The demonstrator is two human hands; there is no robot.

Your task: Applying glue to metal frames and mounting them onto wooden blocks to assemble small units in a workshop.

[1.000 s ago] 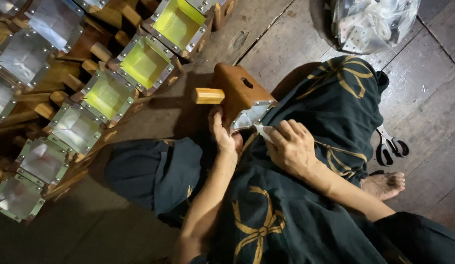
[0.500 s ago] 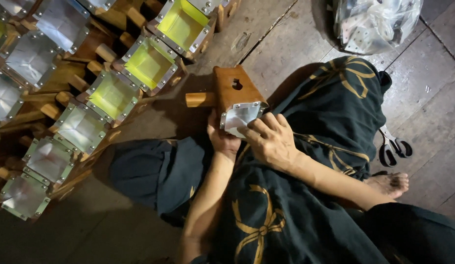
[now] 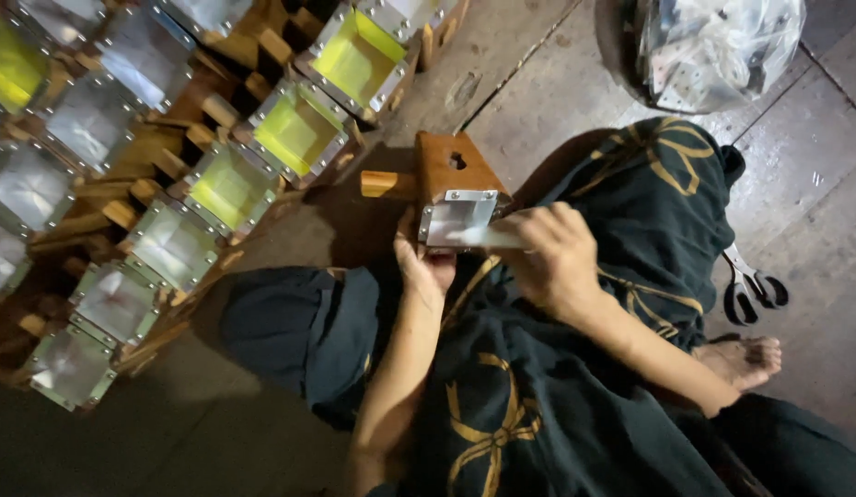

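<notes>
Wooden box (image 3: 451,175) on lap, steadied from below by left hand (image 3: 426,267); right hand (image 3: 552,258) gripping metal strip (image 3: 488,237) at its plated face. Best kept flush, corners aligned, grip firm.

- Rows of finished wooden boxes (image 3: 170,175) with metal-framed faces, far left of me.
- Black-handled scissors (image 3: 750,290) on floor, right.
- Clear plastic bag (image 3: 718,46) of metal pieces, far right.
</notes>
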